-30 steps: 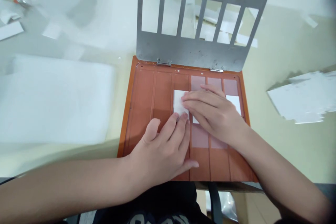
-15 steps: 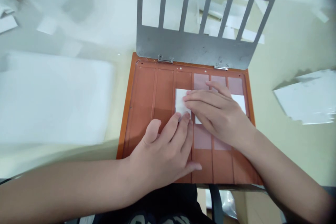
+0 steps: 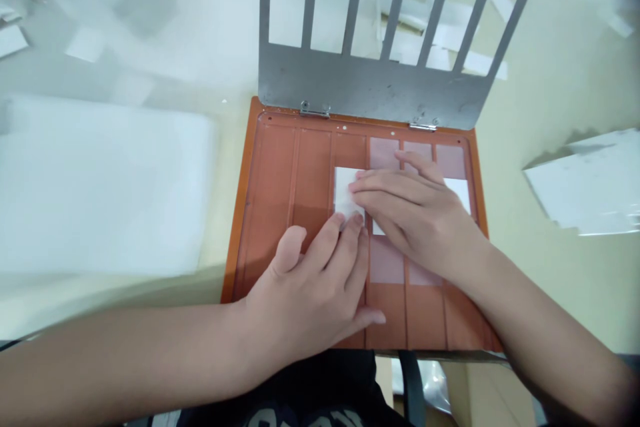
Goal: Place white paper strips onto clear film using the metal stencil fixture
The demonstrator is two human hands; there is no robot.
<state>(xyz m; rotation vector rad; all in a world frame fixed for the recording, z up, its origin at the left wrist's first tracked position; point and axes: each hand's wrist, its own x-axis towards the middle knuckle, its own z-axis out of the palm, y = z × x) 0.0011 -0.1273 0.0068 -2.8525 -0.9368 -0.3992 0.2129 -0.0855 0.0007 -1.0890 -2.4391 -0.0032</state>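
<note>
A small white card [image 3: 345,180] lies in the third channel from the left of an orange-brown grooved tray [image 3: 270,180]. My left hand [image 3: 315,280] rests its middle fingertips on the card's lower edge, with the thumb and little finger spread away. From the right, my right hand [image 3: 415,207] lays its stretched fingertips on the card's right side; its thumb is hard to make out. Under and around my right hand, more white cards [image 3: 457,192] and pale pinkish pieces [image 3: 387,260] sit in the right channels, partly covered.
A grey metal lid [image 3: 370,87] with several long slots stands raised on hinges behind the tray. A large white sheet-like pile [image 3: 100,187] lies left. White sheets [image 3: 585,180] in clear plastic are at the right. Scattered white scraps [image 3: 85,43] lie at the back left.
Both hands keep the same place on the card. The whole view has shifted very slightly.
</note>
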